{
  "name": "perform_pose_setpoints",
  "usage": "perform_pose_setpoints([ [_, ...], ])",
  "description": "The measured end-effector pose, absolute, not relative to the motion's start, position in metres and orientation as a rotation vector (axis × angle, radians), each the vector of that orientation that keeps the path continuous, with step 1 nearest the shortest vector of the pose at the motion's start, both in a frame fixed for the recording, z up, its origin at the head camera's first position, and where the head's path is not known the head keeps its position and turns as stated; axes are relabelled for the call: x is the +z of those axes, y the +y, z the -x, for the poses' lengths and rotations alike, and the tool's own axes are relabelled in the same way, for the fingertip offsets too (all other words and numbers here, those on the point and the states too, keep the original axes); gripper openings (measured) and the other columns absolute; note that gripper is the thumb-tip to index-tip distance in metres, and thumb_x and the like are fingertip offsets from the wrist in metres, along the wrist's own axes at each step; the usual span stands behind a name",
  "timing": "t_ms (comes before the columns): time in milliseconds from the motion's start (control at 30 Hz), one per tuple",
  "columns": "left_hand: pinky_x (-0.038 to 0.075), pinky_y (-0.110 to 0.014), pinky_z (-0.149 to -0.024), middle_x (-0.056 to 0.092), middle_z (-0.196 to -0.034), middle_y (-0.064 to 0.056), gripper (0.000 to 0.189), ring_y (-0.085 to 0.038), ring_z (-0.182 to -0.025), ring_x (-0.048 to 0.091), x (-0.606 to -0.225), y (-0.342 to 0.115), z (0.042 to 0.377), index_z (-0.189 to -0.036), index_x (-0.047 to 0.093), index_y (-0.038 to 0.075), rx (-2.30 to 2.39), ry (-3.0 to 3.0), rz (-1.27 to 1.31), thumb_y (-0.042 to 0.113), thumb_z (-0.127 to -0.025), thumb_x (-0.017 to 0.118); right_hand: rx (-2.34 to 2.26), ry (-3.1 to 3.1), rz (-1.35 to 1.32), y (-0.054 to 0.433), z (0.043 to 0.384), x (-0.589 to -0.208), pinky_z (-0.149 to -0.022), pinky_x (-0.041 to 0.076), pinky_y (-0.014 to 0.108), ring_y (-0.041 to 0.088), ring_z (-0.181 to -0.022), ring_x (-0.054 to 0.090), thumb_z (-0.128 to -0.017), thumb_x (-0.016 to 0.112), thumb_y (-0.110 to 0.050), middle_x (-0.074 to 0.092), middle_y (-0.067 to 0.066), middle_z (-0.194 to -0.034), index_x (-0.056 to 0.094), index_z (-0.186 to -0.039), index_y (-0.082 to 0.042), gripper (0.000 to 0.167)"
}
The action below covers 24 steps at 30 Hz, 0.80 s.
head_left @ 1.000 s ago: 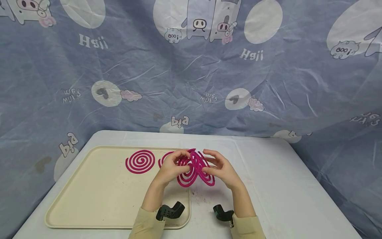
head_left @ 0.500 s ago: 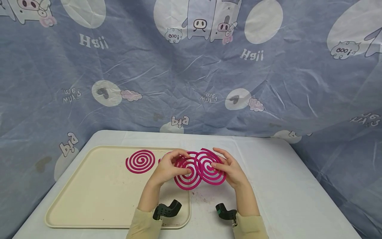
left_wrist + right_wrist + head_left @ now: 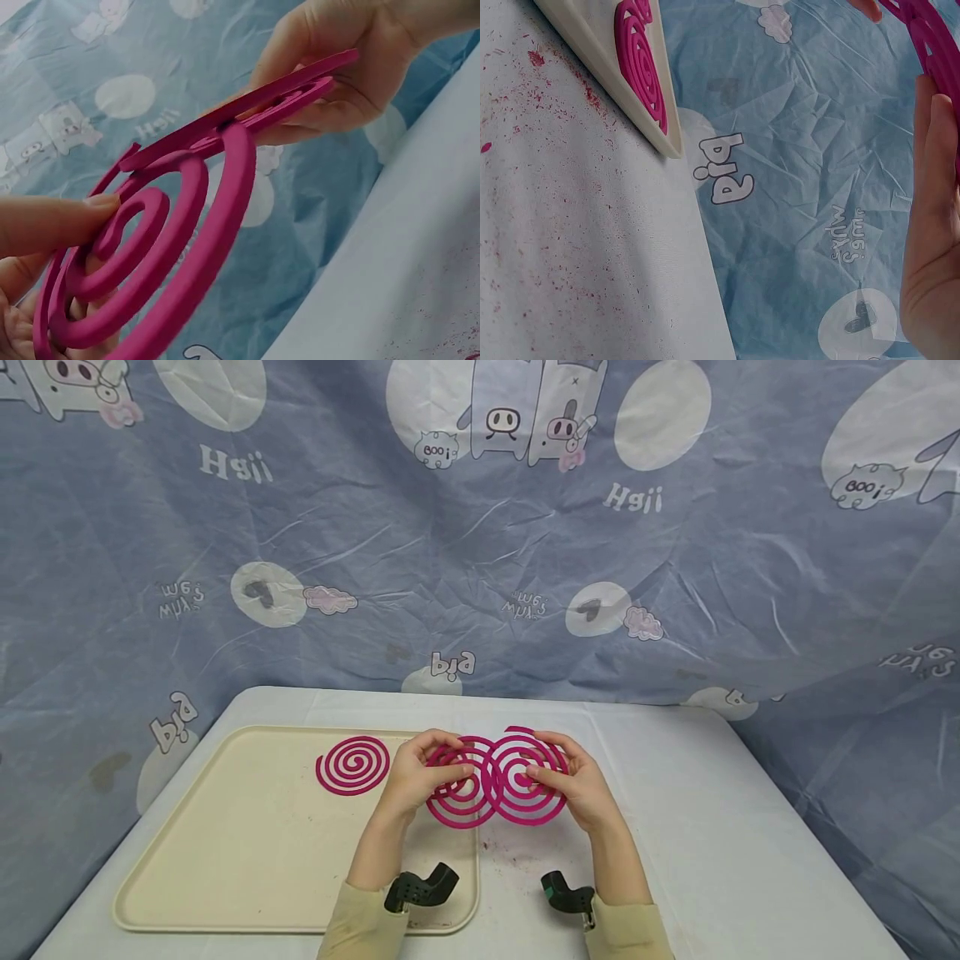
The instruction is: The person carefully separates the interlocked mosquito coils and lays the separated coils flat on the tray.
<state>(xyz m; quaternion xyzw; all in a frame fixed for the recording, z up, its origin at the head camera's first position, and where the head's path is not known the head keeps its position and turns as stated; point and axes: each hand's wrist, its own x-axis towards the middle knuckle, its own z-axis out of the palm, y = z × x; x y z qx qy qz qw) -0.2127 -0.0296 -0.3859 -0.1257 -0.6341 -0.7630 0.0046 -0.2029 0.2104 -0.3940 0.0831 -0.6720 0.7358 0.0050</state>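
Note:
My left hand [image 3: 411, 778] pinches a magenta mosquito coil [image 3: 462, 825], thumb on its inner turns and fingers behind. With my right hand [image 3: 583, 781] I hold a second mosquito coil [image 3: 527, 821], thumb near its centre. Both coils are raised and face me, their neighbouring edges overlapping in the head view. From the left wrist, the right-hand coil [image 3: 247, 105] appears nearly edge-on, crossing the other coil's outer turns. Another coil [image 3: 356, 763] lies flat on the cream tray [image 3: 225, 843]. At the tray corner in the right wrist view lies a coil [image 3: 641, 67].
The tray covers the left part of a white-covered table [image 3: 675, 827], its right rim under the raised coils. Reddish crumbs [image 3: 536, 56] are scattered on the cloth beside it. A blue patterned curtain [image 3: 450, 543] hangs behind the table.
The right-hand coil was steeply tilted across the other; it has turned to face me as my right hand moved right. My left hand has shifted slightly left with its coil.

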Motion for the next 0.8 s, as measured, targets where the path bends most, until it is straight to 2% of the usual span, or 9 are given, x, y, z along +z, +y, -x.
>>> perform_pose_setpoints([
  [200, 0.052, -0.025, -0.081, 0.065, -0.099, -0.009, 0.026, -0.018, -0.092, 0.061, -0.387, -0.024, 0.211, -0.099, 0.062, 0.001, -2.315, -2.004, 0.414, 0.001, -0.076, 0.075, 2.236, -2.051, -0.158, 0.207, 0.203, -0.393, -0.075, 0.055, 0.035, 0.020, -0.085, 0.068, -0.084, 0.069, -0.003, 0.064, 0.009, -0.105, 0.049, -0.128, -0.005, 0.049],
  [333, 0.053, -0.026, -0.078, 0.061, -0.106, -0.013, 0.027, -0.026, -0.094, 0.059, -0.389, -0.029, 0.212, -0.104, 0.063, 0.001, -2.276, -2.059, 0.637, 0.001, -0.079, 0.073, 2.256, -1.984, -0.119, 0.206, 0.202, -0.391, -0.072, 0.055, 0.034, 0.018, -0.077, 0.069, -0.084, 0.067, -0.001, 0.064, 0.008, -0.102, 0.050, -0.129, -0.004, 0.048],
  [467, 0.054, -0.027, -0.076, 0.058, -0.112, -0.015, 0.030, -0.033, -0.096, 0.058, -0.389, -0.036, 0.213, -0.107, 0.066, -0.001, -2.241, -2.138, 0.815, 0.000, -0.078, 0.073, 2.274, -1.950, -0.100, 0.204, 0.202, -0.389, -0.073, 0.055, 0.034, 0.020, -0.080, 0.069, -0.084, 0.067, 0.000, 0.064, 0.008, -0.102, 0.050, -0.129, -0.002, 0.048],
  [667, 0.053, -0.031, -0.081, 0.059, -0.116, -0.013, 0.037, -0.029, -0.101, 0.061, -0.389, -0.026, 0.211, -0.114, 0.066, 0.001, -2.252, -2.122, 0.624, 0.003, -0.079, 0.074, 2.281, -1.853, -0.043, 0.196, 0.203, -0.390, -0.077, 0.054, 0.035, 0.026, -0.095, 0.066, -0.083, 0.069, -0.002, 0.062, 0.011, -0.110, 0.053, -0.127, -0.004, 0.046],
  [800, 0.053, -0.030, -0.081, 0.060, -0.118, -0.014, 0.039, -0.029, -0.102, 0.061, -0.387, -0.020, 0.211, -0.116, 0.066, 0.004, -2.309, -2.024, 0.461, 0.004, -0.078, 0.075, 2.267, -1.763, -0.018, 0.191, 0.203, -0.389, -0.078, 0.054, 0.035, 0.023, -0.095, 0.066, -0.084, 0.069, -0.003, 0.061, 0.010, -0.113, 0.054, -0.126, -0.006, 0.045],
])
